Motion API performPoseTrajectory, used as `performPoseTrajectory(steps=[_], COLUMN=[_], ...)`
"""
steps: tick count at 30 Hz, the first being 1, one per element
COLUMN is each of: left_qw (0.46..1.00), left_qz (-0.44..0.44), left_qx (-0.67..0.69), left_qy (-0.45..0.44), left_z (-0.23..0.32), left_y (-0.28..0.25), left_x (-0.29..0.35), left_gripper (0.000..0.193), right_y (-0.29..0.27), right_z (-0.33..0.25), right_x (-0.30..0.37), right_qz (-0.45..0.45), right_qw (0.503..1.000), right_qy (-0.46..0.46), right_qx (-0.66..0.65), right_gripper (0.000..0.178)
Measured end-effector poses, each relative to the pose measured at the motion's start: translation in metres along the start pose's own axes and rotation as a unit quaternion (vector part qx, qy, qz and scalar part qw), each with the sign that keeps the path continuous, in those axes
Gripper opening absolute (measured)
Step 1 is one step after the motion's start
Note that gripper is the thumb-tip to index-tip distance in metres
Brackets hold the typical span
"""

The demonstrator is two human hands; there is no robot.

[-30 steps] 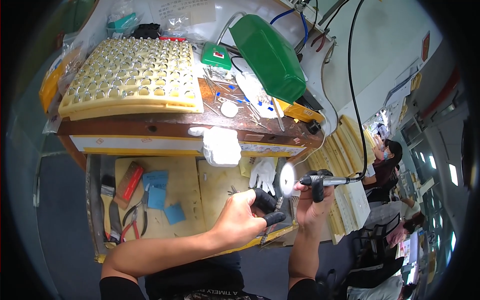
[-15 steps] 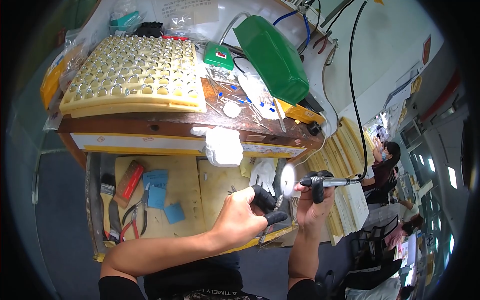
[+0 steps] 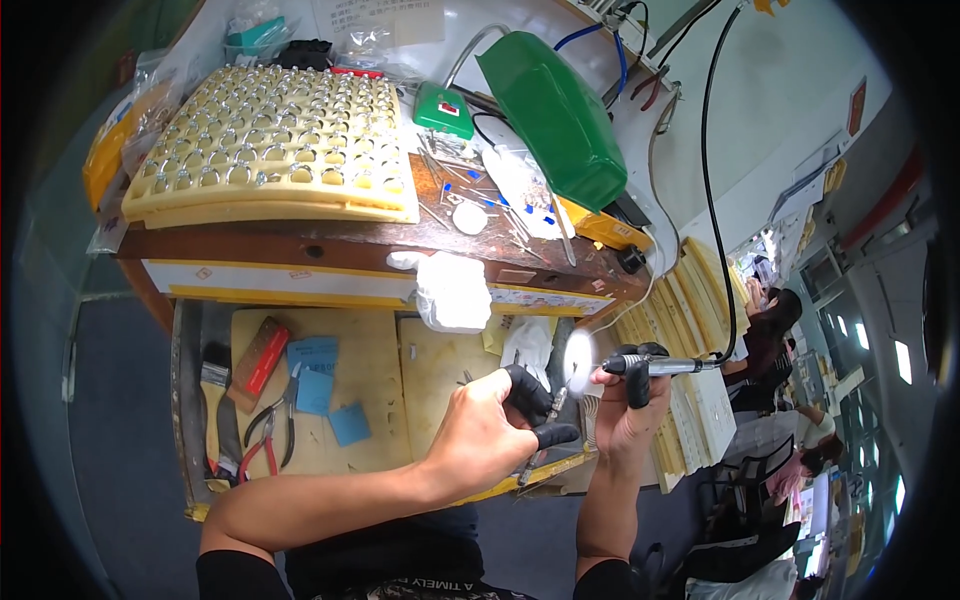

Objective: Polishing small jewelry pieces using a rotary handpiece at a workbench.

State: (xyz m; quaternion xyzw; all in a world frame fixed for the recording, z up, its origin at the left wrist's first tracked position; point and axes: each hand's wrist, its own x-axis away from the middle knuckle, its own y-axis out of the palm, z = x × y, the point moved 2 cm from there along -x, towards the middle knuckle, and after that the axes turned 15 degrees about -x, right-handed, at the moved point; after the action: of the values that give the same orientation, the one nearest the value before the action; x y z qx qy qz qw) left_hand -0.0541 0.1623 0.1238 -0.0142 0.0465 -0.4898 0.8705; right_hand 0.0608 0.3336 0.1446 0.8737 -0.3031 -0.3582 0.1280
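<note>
Above an open drawer (image 3: 355, 375), the left hand (image 3: 490, 420), black caps (image 3: 555, 435) on its thumb and finger, pinches a slim metal piece (image 3: 559, 402), its far end near a white disc (image 3: 578, 365). The right hand (image 3: 632, 415) grips a handpiece (image 3: 670, 367), tip pointing left at the disc; whether disc and metal touch cannot be told. To the left in the drawer lie pliers (image 3: 290, 430) and a brush (image 3: 213, 410). On the bench (image 3: 270, 243) beyond, a yellow tray (image 3: 270, 207) of rings (image 3: 239, 172) sits left of a green lamp (image 3: 555, 120).
</note>
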Motion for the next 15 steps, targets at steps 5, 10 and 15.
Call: performPoseTrajectory(steps=[5, 10, 15], left_qw=[1.000, 1.000, 1.000], left_qz=[0.005, 0.014, 0.021], left_qx=[-0.006, -0.004, -0.001], left_qy=[-0.010, -0.001, 0.009], left_z=[-0.0008, 0.0000, -0.0006], left_y=[-0.0007, -0.0005, 0.0009], left_x=[-0.0001, 0.0003, 0.0001], left_gripper=[0.036, 0.036, 0.036], right_y=[0.0008, 0.0025, 0.0024], right_z=[0.0007, 0.0004, -0.0002], right_x=[0.0003, 0.0004, 0.0006], right_qz=[0.007, 0.008, 0.004], right_qw=[1.000, 1.000, 1.000], right_qy=[-0.004, -0.003, -0.002], right_qx=[0.003, 0.001, 0.002], right_gripper=[0.035, 0.035, 0.035])
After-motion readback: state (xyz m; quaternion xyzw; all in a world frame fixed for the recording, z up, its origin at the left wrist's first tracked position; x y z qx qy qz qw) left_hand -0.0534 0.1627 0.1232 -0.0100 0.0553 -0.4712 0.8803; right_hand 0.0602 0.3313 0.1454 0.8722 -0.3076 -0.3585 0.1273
